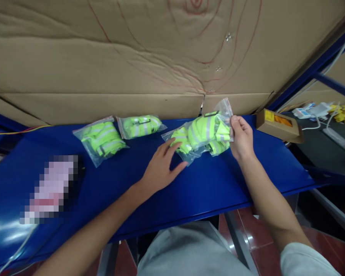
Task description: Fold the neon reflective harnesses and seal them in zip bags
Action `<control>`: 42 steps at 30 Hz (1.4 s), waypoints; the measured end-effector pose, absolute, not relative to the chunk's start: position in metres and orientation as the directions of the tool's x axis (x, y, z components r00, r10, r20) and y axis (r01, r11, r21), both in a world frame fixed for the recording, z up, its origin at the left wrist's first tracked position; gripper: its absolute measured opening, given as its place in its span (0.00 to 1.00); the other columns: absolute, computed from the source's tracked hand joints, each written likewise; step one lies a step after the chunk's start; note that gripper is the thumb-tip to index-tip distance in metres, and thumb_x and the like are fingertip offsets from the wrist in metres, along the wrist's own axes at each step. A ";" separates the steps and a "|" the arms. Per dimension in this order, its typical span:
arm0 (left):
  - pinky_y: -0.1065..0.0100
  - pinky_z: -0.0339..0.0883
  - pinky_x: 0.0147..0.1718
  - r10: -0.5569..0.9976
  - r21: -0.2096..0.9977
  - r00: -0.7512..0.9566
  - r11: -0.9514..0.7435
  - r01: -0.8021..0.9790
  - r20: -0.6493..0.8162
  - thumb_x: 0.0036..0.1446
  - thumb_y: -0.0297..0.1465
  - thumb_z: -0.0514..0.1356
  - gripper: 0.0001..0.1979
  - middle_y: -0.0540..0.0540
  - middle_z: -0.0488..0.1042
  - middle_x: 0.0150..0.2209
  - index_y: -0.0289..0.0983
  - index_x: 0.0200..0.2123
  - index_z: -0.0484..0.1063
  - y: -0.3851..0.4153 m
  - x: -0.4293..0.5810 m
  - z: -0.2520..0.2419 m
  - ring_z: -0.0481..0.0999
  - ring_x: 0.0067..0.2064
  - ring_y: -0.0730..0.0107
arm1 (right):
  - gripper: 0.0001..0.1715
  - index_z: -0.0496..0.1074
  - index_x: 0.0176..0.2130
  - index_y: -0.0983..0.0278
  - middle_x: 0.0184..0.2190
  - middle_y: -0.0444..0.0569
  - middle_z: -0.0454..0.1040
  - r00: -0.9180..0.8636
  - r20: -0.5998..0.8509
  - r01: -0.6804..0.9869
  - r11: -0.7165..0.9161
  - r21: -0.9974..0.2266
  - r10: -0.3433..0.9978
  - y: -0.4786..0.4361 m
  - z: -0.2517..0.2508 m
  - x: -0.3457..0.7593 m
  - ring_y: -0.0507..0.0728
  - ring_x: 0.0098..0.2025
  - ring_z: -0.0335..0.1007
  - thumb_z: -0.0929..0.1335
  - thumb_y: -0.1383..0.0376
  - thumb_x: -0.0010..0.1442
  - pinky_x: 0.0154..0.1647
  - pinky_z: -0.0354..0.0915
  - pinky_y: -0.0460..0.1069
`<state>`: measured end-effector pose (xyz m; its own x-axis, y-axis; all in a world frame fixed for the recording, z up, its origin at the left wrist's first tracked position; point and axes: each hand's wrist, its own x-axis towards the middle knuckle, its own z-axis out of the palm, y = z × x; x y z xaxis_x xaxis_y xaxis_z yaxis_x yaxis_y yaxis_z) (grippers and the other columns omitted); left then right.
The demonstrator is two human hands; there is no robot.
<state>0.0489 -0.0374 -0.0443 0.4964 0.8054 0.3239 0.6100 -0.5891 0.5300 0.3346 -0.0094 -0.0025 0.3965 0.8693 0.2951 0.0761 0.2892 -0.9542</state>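
Observation:
My right hand (241, 136) pinches the zip edge of a clear plastic bag (204, 128) holding a folded neon-green vest with silver stripes. That bag overlaps another bagged green vest (181, 140) beneath it. My left hand (163, 165) has its fingers spread at the left side of this pair, fingertips at the lower bag's edge. To the left, two more bagged green vests lie side by side, a wider one (103, 138) and a smaller one (140, 126).
All bags lie on a blue table (201, 188) against a cardboard wall (117, 69). A blurred-out flat object (53, 184) with a cable lies at left. An open cardboard box (278, 124) with orange contents stands at the right end, near a dark side table (319, 142).

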 end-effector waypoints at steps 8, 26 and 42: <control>0.54 0.69 0.47 0.713 0.287 0.531 -0.684 0.671 0.457 0.69 0.44 0.56 0.18 0.37 0.76 0.50 0.37 0.32 0.70 -0.035 0.044 -0.050 0.77 0.49 0.53 | 0.19 0.69 0.52 0.62 0.48 0.54 0.68 0.509 0.744 0.725 0.249 -0.642 0.434 -0.003 -0.014 0.353 0.59 0.46 0.67 0.68 0.57 0.64 0.48 0.67 0.56; 0.52 0.67 0.60 0.715 0.541 0.535 -0.695 0.473 0.450 0.68 0.28 0.55 0.20 0.38 0.64 0.60 0.44 0.62 0.70 -0.026 0.035 -0.061 0.67 0.61 0.54 | 0.25 0.65 0.62 0.62 0.47 0.54 0.68 -0.074 0.358 0.577 0.333 -0.746 0.931 -0.037 -0.047 0.274 0.55 0.39 0.70 0.64 0.53 0.71 0.38 0.73 0.51; 0.61 0.58 0.42 0.560 0.371 0.631 -0.828 0.420 0.537 0.49 0.11 0.49 0.18 0.48 0.74 0.36 0.37 0.34 0.68 -0.011 0.020 -0.055 0.70 0.43 0.64 | 0.36 0.70 0.57 0.64 0.38 0.47 0.71 0.050 -0.199 0.011 -0.200 -0.980 0.979 -0.035 -0.042 0.268 0.52 0.33 0.68 0.76 0.51 0.55 0.28 0.70 0.48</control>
<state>0.0203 -0.0111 -0.0549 0.6305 0.5604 0.5370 0.4204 -0.8282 0.3707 0.2684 -0.0347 -0.0421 0.0503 0.9787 -0.1992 0.0108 -0.2000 -0.9797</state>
